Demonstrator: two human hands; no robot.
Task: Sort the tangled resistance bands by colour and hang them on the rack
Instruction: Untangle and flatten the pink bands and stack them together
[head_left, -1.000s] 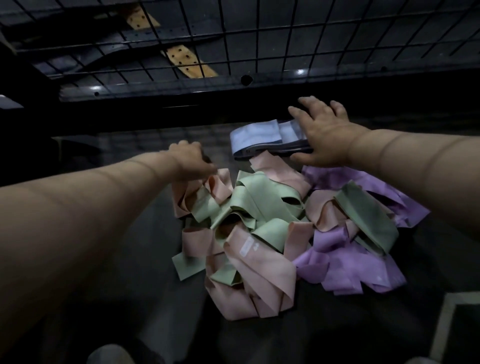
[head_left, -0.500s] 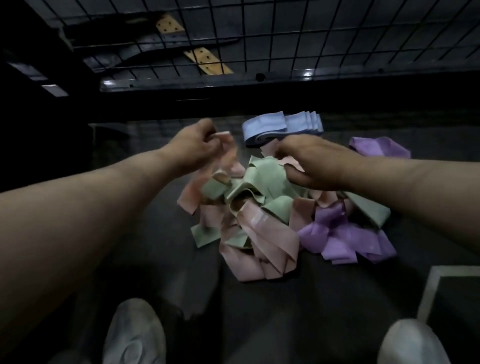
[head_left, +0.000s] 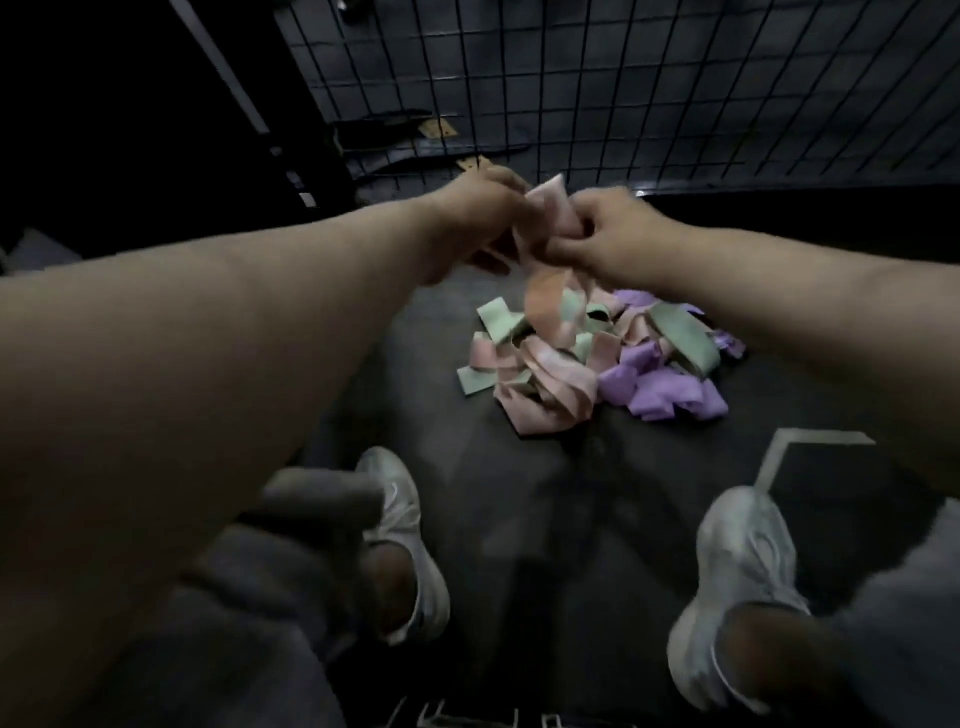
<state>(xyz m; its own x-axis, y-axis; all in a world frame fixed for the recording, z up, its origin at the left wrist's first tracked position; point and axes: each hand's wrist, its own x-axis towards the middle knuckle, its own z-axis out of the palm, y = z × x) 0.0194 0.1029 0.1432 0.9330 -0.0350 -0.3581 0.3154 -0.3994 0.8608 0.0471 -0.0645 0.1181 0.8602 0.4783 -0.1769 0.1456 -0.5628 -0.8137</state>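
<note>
A pink band (head_left: 545, 291) hangs lifted above the floor, held by both hands. My left hand (head_left: 475, 218) pinches its upper left part and my right hand (head_left: 608, 234) grips the loop beside it. Its lower end dangles down to the tangled pile (head_left: 587, 364) of pink, green and purple bands on the dark floor. The wire grid rack (head_left: 649, 93) stands upright behind the pile. The view is blurred.
My two white shoes (head_left: 402, 525) (head_left: 737, 587) stand on the dark floor in front of the pile. A pale taped line (head_left: 810, 441) marks the floor at right. Dark equipment and a tan perforated piece (head_left: 436, 130) lie behind the grid.
Both hands have risen from the pile, drawing a pink band up. The view has pulled back and up, so my shoes show. The blue stack is out of sight.
</note>
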